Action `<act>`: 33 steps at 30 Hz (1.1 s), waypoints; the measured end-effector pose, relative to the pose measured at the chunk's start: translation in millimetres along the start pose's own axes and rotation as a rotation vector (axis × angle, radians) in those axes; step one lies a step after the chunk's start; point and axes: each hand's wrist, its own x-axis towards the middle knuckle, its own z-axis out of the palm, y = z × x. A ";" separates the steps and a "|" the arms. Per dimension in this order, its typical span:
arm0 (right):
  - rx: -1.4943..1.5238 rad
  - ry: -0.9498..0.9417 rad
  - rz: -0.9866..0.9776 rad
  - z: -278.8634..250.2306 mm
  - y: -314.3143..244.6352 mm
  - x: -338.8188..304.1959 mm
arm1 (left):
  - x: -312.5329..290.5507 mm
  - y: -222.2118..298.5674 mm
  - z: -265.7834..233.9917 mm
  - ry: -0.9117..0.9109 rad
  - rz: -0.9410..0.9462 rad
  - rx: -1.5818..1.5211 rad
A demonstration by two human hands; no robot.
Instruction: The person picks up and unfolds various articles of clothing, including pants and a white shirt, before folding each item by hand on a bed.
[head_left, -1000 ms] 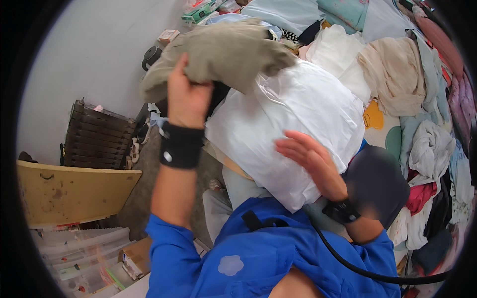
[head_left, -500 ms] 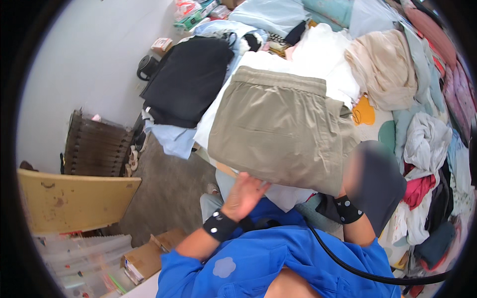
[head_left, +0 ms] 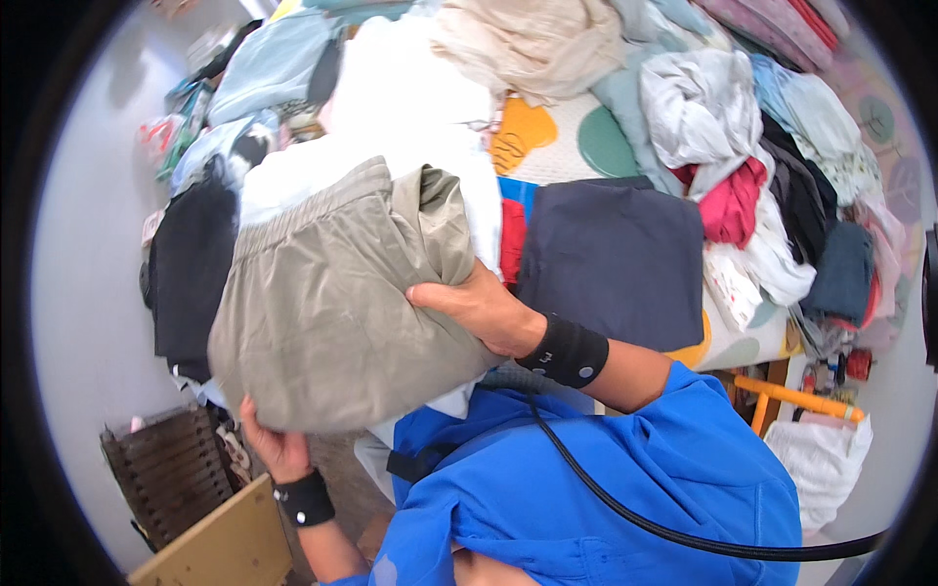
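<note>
Folded olive-khaki trousers (head_left: 327,313) with an elastic waistband are held up in front of me, tilted, over white clothes. My right hand (head_left: 489,314) grips their right side, thumb on top and the other fingers hidden beneath. My left hand (head_left: 277,451) is at their lower left edge, closed around the cloth, with part of the fingers hidden underneath. A folded dark navy garment (head_left: 616,264) lies flat on the bed, just right of my right hand.
White clothes (head_left: 410,88) lie behind the trousers, a black folded garment (head_left: 191,273) to their left. Beige cloth (head_left: 532,44) is at the back. On the right are a grey-white crumpled garment (head_left: 699,107) and a crimson one (head_left: 733,203). A black cable (head_left: 625,503) crosses my blue sleeve.
My view has turned to the right. The trousers now tilt more, and my right hand's thumb shows on top of them. My left hand has closed on their lower edge.
</note>
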 end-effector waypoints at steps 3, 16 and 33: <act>0.000 0.051 0.042 -31.6 -24.3 -30.0 | -17.9 2.5 3.3 -0.112 0.065 0.217; -0.415 0.769 0.205 -303.3 -21.7 -165.2 | -19.7 -172.3 132.3 -0.961 -0.387 1.085; -1.990 0.599 -0.493 -207.8 51.3 -39.7 | -5.4 -23.7 96.3 -0.528 -0.046 0.839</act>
